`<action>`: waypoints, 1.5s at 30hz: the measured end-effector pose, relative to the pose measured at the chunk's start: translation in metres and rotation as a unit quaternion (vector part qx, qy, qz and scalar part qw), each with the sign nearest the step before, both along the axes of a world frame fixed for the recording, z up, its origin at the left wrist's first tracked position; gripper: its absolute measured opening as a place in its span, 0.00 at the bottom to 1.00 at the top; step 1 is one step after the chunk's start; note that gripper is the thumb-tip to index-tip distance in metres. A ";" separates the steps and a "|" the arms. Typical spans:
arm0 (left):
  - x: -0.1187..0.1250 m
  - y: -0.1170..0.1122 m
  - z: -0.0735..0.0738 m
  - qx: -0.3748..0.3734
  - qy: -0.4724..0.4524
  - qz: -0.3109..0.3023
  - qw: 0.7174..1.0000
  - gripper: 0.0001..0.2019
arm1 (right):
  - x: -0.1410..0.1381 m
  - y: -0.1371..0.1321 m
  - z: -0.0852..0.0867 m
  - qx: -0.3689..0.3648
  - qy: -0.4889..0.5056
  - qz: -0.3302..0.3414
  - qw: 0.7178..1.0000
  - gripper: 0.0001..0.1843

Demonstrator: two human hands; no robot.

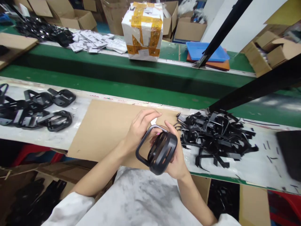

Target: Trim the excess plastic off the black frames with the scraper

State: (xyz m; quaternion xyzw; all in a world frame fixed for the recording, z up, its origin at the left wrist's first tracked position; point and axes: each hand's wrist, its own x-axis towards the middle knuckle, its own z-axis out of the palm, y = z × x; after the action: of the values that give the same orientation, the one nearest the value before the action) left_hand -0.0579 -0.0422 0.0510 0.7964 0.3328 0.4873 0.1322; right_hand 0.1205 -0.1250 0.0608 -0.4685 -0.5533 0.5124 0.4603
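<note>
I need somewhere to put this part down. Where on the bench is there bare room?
The cardboard sheet is bare left of the left hand, up to the finished black frames. Right of the right hand it is crowded: the scrap pile reaches almost to the black part.

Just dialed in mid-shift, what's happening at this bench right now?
A person at a workbench holds a black plastic housing in both hands over a sheet of cardboard. The right hand cradles it from below and behind; the left hand grips the attached frame loop, its fingers curled above the part. A tangled pile of black plastic offcuts lies to the right, and a row of similar black parts sits to the left. A taped white box stands beyond the green conveyor belt.
</note>
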 end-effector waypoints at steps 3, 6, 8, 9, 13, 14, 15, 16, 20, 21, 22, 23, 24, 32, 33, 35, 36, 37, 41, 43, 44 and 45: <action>0.000 -0.002 -0.001 -0.011 -0.008 0.019 1.000 0.22 | -0.003 0.003 -0.002 0.038 0.047 0.026 0.998 0.44; 0.003 -0.004 -0.005 -0.039 -0.037 0.020 0.998 0.22 | -0.005 0.006 -0.004 0.029 0.028 0.010 0.999 0.44; 0.004 -0.006 -0.007 -0.055 -0.053 0.023 0.997 0.20 | -0.005 0.008 -0.006 0.026 0.013 0.004 1.000 0.44; 0.005 -0.008 -0.007 -0.059 -0.058 0.027 0.996 0.19 | -0.005 0.010 -0.006 0.020 0.010 -0.002 1.000 0.43; 0.002 -0.014 -0.003 -0.115 -0.080 0.022 0.990 0.11 | -0.004 0.020 -0.016 -0.088 0.027 -0.033 0.995 0.26; 0.000 -0.015 -0.001 -0.154 -0.084 0.014 0.984 0.09 | -0.004 0.023 -0.019 -0.136 0.046 -0.022 0.989 0.24; -0.003 -0.016 0.001 -0.203 -0.086 0.007 0.975 0.07 | -0.005 0.024 -0.023 -0.185 0.068 0.002 0.980 0.24; -0.006 -0.017 0.003 -0.257 -0.088 -0.001 0.963 0.06 | -0.006 0.026 -0.027 -0.230 0.091 0.031 0.968 0.26; -0.019 -0.021 0.013 -0.413 -0.119 -0.038 0.902 0.11 | -0.013 0.023 -0.036 -0.332 0.171 0.105 0.922 0.32; -0.022 -0.022 0.016 -0.434 -0.138 -0.057 0.888 0.13 | -0.015 0.021 -0.037 -0.346 0.190 0.116 0.912 0.33; -0.024 -0.024 0.018 -0.454 -0.160 -0.073 0.874 0.15 | -0.017 0.019 -0.036 -0.357 0.205 0.128 0.902 0.34; -0.026 -0.025 0.020 -0.475 -0.181 -0.087 0.857 0.16 | -0.017 0.017 -0.035 -0.365 0.216 0.141 0.895 0.35; -0.028 -0.026 0.022 -0.495 -0.204 -0.099 0.839 0.18 | -0.018 0.016 -0.034 -0.367 0.221 0.151 0.891 0.34; -0.058 -0.031 0.019 -0.530 -0.312 -0.140 0.776 0.23 | 0.007 0.016 -0.050 -0.180 -0.002 -0.001 0.984 0.30; -0.066 -0.032 0.017 -0.527 -0.313 -0.125 0.780 0.23 | 0.011 0.015 -0.055 -0.147 -0.057 -0.035 0.987 0.31; -0.086 -0.035 0.012 -0.520 -0.321 -0.078 0.788 0.23 | 0.018 0.012 -0.067 -0.101 -0.154 -0.053 0.981 0.31; -0.096 -0.037 0.010 -0.515 -0.333 -0.050 0.789 0.23 | 0.020 0.010 -0.073 -0.085 -0.193 -0.046 0.976 0.31; -0.107 -0.039 0.009 -0.507 -0.353 -0.023 0.786 0.23 | 0.021 0.009 -0.077 -0.071 -0.224 -0.037 0.971 0.32; -0.148 -0.053 0.013 -0.464 -0.465 0.039 0.753 0.26 | 0.024 0.009 -0.085 -0.056 -0.299 -0.042 0.952 0.33; -0.165 -0.061 0.018 -0.443 -0.492 0.061 0.747 0.27 | 0.026 0.010 -0.087 -0.074 -0.328 -0.053 0.940 0.33; -0.172 -0.065 0.020 -0.431 -0.497 0.077 0.749 0.27 | 0.027 0.011 -0.089 -0.084 -0.344 -0.057 0.934 0.32; -0.180 -0.069 0.021 -0.418 -0.497 0.097 0.754 0.26 | 0.029 0.011 -0.091 -0.092 -0.358 -0.058 0.927 0.32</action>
State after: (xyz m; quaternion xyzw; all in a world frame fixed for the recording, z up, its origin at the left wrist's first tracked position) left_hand -0.2378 -0.1111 0.0719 0.2712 0.4659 0.6372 0.5508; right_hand 0.1497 -0.1141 -0.0301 -0.6924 -0.6033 0.3316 0.2159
